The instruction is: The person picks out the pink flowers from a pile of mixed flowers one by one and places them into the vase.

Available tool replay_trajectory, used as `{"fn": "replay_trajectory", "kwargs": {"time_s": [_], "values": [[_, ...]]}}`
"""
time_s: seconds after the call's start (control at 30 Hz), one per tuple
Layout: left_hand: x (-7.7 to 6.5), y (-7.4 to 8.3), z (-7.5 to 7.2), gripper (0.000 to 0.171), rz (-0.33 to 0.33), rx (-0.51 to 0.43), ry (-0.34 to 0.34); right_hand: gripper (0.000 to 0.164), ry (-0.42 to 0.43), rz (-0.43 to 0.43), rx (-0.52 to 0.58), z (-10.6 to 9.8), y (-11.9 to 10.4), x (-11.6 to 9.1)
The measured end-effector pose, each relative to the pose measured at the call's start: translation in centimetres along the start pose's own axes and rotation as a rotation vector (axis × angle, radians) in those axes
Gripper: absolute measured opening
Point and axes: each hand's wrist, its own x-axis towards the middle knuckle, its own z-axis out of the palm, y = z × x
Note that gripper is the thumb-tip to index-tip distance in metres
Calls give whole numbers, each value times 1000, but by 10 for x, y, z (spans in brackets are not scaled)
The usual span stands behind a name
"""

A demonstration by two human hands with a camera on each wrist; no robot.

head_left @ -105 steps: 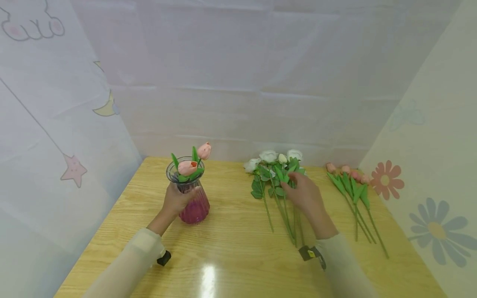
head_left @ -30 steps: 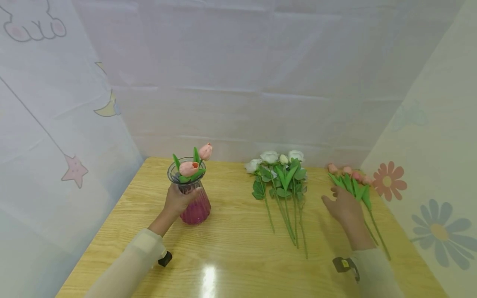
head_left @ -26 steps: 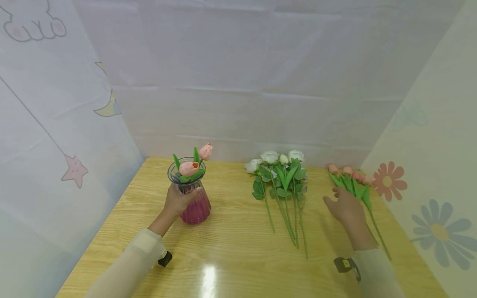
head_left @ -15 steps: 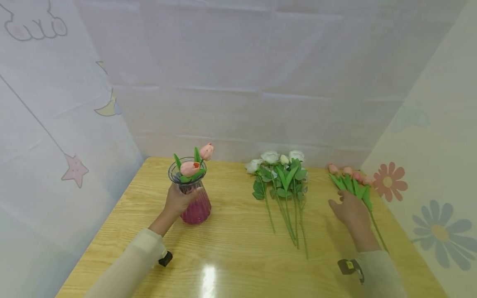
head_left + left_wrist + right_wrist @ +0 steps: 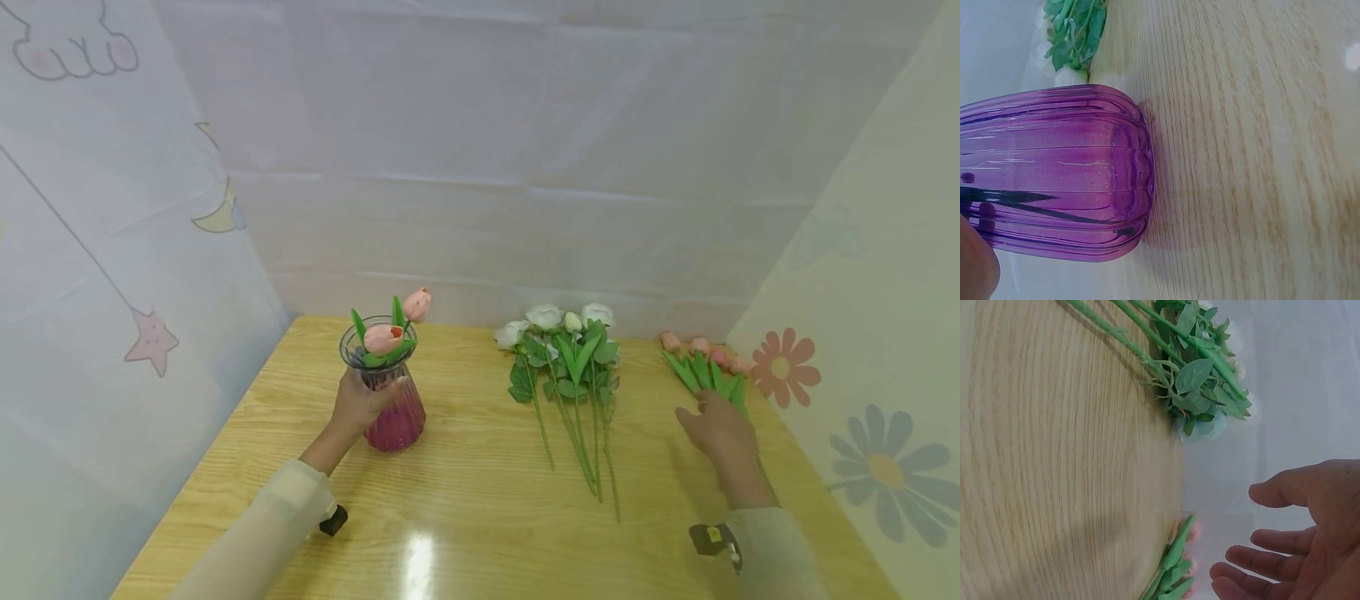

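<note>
My left hand [image 5: 362, 408] grips a ribbed glass vase [image 5: 397, 421], grey at the rim and purple below, which stands on the table. Two pink tulips [image 5: 383, 338] with green leaves rise from its mouth. Through the purple glass [image 5: 1072, 162] the left wrist view shows dark stems inside. My right hand [image 5: 722, 433] hovers over the pink tulips [image 5: 720, 357] lying at the table's right side and hides most of their stems. Its fingers [image 5: 1266, 562] are spread with the thumb apart, and nothing is between them in the right wrist view.
White roses [image 5: 543, 317] with leafy green stems lie in a bunch mid-table, a pale bud [image 5: 572, 322] among them. The wooden table [image 5: 480, 533] ends at a pale cloth backdrop [image 5: 480, 208], with printed cloth walls on both sides.
My right hand has left the white flowers, moved right to the pink tulips, and kept drifting right and slightly down over their stems. The left hand still holds the vase in place.
</note>
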Motion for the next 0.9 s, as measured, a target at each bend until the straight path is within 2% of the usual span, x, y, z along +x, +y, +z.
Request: {"fn": "replay_trajectory", "kwargs": {"time_s": [0.2,0.47,0.9], "values": [[-1,-1,0,70,-13,-5,4,69,-18,25,-22,1,13,4],[0,1,1,73,-35,-16,7,73,-37,78,11,1,28,7],[-2,1,1,72,-56,-25,13,71,-82,113,-20,2,49,12]]}}
